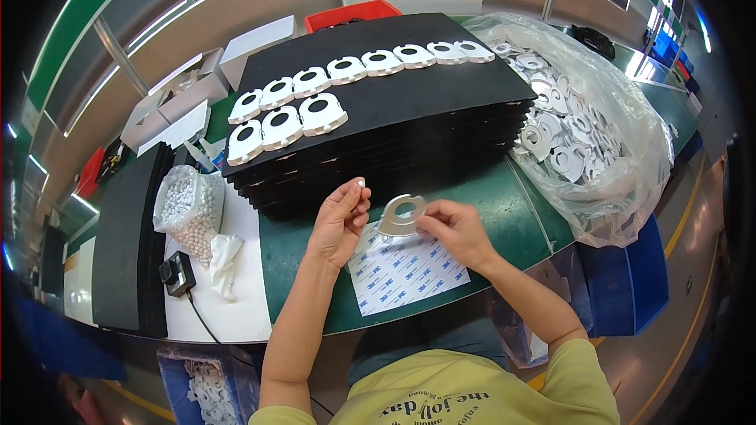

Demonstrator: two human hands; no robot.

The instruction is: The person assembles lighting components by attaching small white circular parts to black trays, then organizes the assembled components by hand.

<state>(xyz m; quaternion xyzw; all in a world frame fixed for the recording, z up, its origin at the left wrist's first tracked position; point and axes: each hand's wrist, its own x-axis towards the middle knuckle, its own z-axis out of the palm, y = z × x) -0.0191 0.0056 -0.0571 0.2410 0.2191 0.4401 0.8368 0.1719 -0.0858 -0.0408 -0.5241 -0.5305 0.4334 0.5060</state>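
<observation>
My left hand (340,224) is closed, pinching a small white ball (362,183) between thumb and fingertips. In my right hand (458,230) is a flat, silvery-white plate (391,225) with a large round hole, gripped at its right edge. Both hands are raised over the near part of the green table, close together but apart. Beneath the plate lies a white sheet printed in blue (409,274). Beyond the hands, similar white plates (323,114) stand in two rows on a stack of black boards (425,102), the far row longer than the near one.
A large clear plastic bag (630,149) of loose plates lies to the right. On the left are a bag of small balls (189,205), a crumpled tissue (226,256) and a small black device (177,274) with a cable. A red bin (352,12) stands behind the stack.
</observation>
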